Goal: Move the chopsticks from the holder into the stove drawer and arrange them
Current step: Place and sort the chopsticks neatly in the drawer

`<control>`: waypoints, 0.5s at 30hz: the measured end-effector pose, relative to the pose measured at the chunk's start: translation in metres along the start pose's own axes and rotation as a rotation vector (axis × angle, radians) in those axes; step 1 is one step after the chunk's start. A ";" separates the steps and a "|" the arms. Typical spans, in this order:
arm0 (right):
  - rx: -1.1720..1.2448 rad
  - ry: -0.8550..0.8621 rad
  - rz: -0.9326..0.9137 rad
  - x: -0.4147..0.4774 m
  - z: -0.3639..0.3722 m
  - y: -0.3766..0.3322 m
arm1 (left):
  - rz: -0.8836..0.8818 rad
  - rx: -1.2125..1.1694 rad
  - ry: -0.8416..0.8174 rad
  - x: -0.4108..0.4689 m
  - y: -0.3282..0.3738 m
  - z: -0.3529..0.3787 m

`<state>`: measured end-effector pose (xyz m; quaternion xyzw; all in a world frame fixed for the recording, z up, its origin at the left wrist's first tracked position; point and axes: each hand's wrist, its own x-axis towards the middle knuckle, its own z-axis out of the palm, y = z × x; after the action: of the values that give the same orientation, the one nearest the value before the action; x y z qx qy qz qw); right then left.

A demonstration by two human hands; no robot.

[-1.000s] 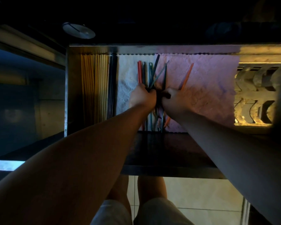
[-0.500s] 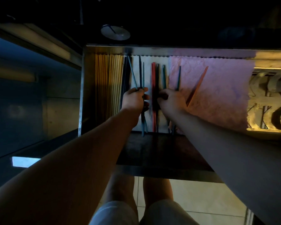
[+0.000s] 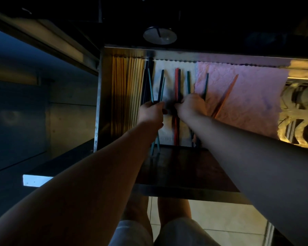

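Dim drawer [image 3: 100, 96], left hand [image 3: 150, 113] gripping three chopsticks [image 3: 161, 86], right hand [image 3: 191, 106] pinching two.

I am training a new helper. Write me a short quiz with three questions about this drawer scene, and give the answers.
1. True or false: the left hand grips the teal chopsticks.
2. The slanted orange chopstick lies on: A) the white cloth, B) the pink cloth, C) the floor tiles.
3. Fill the blank: the wooden chopsticks lie along the ____ wall of the drawer.

Key: 1 true; 2 B; 3 left.
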<state>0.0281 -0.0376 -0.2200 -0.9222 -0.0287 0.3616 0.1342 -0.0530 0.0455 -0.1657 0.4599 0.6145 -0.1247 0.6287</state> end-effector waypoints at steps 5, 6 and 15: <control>0.067 0.001 0.028 -0.005 -0.009 0.002 | 0.008 -0.006 -0.022 0.000 0.002 0.002; 0.076 0.026 0.004 -0.008 -0.012 0.004 | 0.011 -0.002 -0.027 0.000 0.002 0.001; 0.191 0.087 0.016 -0.016 -0.018 0.018 | 0.016 0.026 -0.037 0.001 0.000 0.002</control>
<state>0.0275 -0.0614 -0.2011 -0.9201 0.0190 0.3234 0.2201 -0.0517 0.0444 -0.1667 0.4706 0.5975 -0.1363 0.6348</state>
